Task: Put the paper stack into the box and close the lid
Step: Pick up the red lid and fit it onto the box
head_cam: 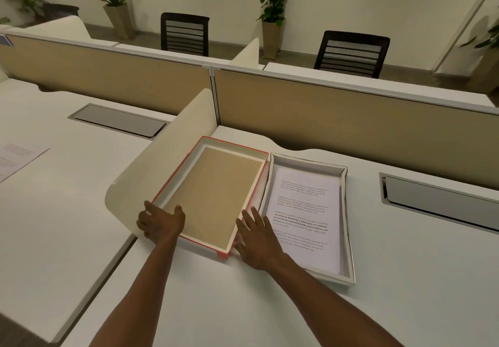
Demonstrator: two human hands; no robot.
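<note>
The lid [213,195] lies upside down on the desk, red-rimmed with a brown inside, left of the white box [348,228]. The paper stack [305,217], printed with text, lies flat inside the box. My left hand [160,222] grips the lid's near-left corner, thumb inside and fingers around the outer wall. My right hand [256,238] rests palm down with fingers spread against the lid's near-right wall, in the gap between lid and box. Its thumb is hidden by the lid's edge.
A curved cream divider [162,168] stands right against the lid's left side. A tan partition [351,120] runs along the back of the desk. A grey cable hatch [440,203] sits to the right, and a loose printed sheet [16,160] lies on the neighbouring desk.
</note>
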